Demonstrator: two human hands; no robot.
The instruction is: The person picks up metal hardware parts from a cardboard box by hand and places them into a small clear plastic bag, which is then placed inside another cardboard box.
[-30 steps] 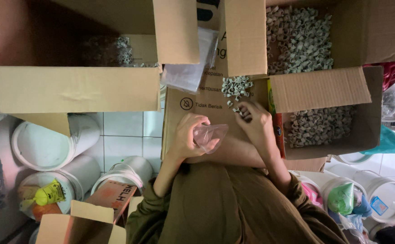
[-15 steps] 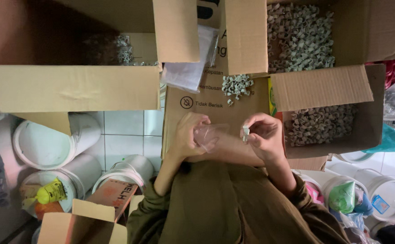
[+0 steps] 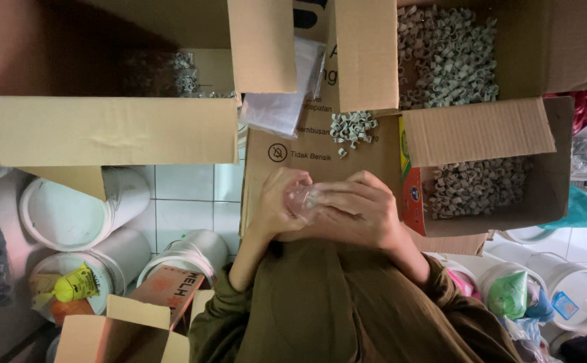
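Two large cardboard boxes are standing open ahead of the person: the left box (image 3: pixel 112 128) is showing a few clear packets deep inside, and the right box (image 3: pixel 481 128) is holding a mass of small pale rings (image 3: pixel 448 60). Between them a flattened cardboard sheet (image 3: pixel 307 154) is serving as the worktop, carrying a small heap of loose rings (image 3: pixel 352 128) and a stack of clear bags (image 3: pixel 283 101). White buckets (image 3: pixel 71 215) are sitting on the tiled floor at the left.

Both hands are meeting over the lap. The left hand (image 3: pixel 276 202) is pinching a small clear bag (image 3: pixel 305 198) at its mouth; the right hand (image 3: pixel 357 208) is cupping over it, fingers curled, and its contents cannot be seen.

Judgement: the left grip should be keeping the bag's mouth spread and upright so that nothing spills.
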